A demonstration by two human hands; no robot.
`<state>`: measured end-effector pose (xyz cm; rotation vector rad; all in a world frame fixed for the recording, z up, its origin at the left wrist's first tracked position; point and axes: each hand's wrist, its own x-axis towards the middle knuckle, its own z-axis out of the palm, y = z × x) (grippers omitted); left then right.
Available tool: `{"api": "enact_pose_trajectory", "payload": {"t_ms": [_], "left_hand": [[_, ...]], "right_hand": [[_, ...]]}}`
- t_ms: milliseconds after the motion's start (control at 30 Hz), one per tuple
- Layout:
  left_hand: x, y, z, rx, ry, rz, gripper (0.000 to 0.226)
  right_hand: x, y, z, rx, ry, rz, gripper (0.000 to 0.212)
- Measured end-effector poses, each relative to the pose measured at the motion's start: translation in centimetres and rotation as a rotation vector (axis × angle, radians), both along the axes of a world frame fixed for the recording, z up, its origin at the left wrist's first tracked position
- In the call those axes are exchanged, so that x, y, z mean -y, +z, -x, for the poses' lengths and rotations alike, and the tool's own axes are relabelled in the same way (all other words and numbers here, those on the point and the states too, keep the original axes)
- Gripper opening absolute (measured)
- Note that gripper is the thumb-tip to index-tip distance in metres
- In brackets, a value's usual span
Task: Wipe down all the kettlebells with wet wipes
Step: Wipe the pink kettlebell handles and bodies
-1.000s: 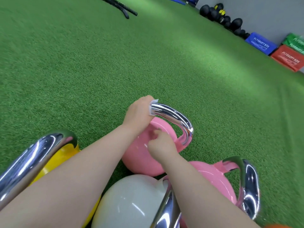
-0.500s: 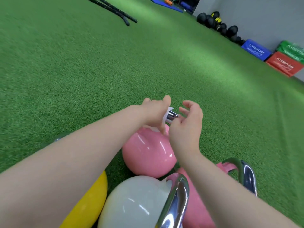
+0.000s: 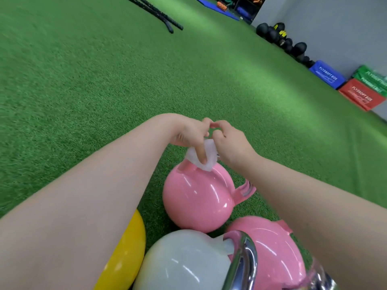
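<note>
A pink kettlebell [image 3: 196,197] stands on the green turf in the middle of the view. My left hand [image 3: 188,135] pinches a white wet wipe [image 3: 204,158] against the top of its handle, which both hands mostly hide. My right hand [image 3: 230,143] is curled over the same spot and touches the wipe from the right. Nearer to me sit a second pink kettlebell [image 3: 272,252], a white kettlebell [image 3: 182,262] with a chrome handle [image 3: 240,264], and a yellow kettlebell [image 3: 123,254] half hidden under my left forearm.
Green turf [image 3: 83,80] stretches out ahead. Black battle ropes [image 3: 159,15] lie at the far end. Black balls [image 3: 280,38] line the grey wall, with blue [image 3: 326,74], red [image 3: 360,95] and green [image 3: 372,78] soft plyo boxes at the right.
Both hands have come together over the handle of the pink kettlebell. The wipe hangs lower on the handle, and my right hand has closed in on it from being spread apart.
</note>
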<state>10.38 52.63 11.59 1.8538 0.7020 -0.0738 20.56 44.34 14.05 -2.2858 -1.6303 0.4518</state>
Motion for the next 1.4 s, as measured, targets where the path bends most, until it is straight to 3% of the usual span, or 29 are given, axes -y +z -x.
{"api": "enact_pose_trajectory", "payload": {"t_ms": [67, 133, 300, 400, 533, 600, 700, 767, 967, 1033, 1100, 1167, 1233, 1400], "left_hand": [[-0.2, 0.0, 0.4, -0.032, -0.041, -0.016, 0.09], [-0.3, 0.0, 0.6, -0.057, -0.077, -0.036, 0.084], [-0.5, -0.1, 0.9, -0.067, -0.011, -0.064, 0.088], [-0.6, -0.3, 0.9, -0.117, 0.002, -0.198, 0.077], [-1.0, -1.0, 1.3, -0.386, -0.048, -0.532, 0.072], [-0.9, -1.3, 1.4, -0.486, -0.11, -0.58, 0.071], [-0.6, -1.0, 1.1, -0.481, -0.147, -0.57, 0.069], [-0.6, -0.9, 1.1, -0.465, -0.137, -0.557, 0.069], [-0.9, -1.3, 1.1, -0.47, -0.128, -0.483, 0.075], [-0.8, -1.3, 1.0, -0.462, -0.133, -0.48, 0.075], [-0.7, -1.3, 0.9, -0.433, -0.11, -0.486, 0.072], [-0.6, -1.2, 0.9, -0.374, -0.037, -0.505, 0.066], [-0.5, -1.0, 1.0, -0.3, 0.062, -0.547, 0.06], [0.8, -0.2, 0.3, -0.173, 0.174, -0.693, 0.06]], "right_hand": [[-0.2, 0.0, -0.3, 0.044, -0.002, -0.02, 0.029], [-0.3, 0.2, -0.8, 0.121, 0.024, 0.003, 0.038], [-0.8, 1.2, -0.4, 0.392, 0.201, 0.215, 0.025], [-1.3, 0.8, 1.8, 0.588, 0.263, 0.325, 0.035], [-1.9, -0.7, 3.9, 0.768, 0.321, 0.508, 0.036], [-2.4, -1.8, 4.1, 0.86, 0.36, 0.553, 0.042], [-3.2, -2.8, 4.1, 0.97, 0.406, 0.629, 0.064], [-3.8, -2.3, 3.8, 0.929, 0.385, 0.702, 0.065], [-5.8, -1.1, 1.0, 0.625, 0.294, 0.995, 0.043], [-5.5, -0.6, -1.1, 0.372, 0.212, 1.013, 0.061], [-4.8, -0.3, -3.0, 0.113, 0.124, 0.932, 0.08], [-3.8, -0.4, -4.2, -0.016, 0.093, 0.849, 0.066], [-3.0, -0.6, -4.9, -0.045, 0.096, 0.753, 0.044], [-0.1, -1.1, -4.7, 0.064, 0.069, 0.411, 0.013]]}}
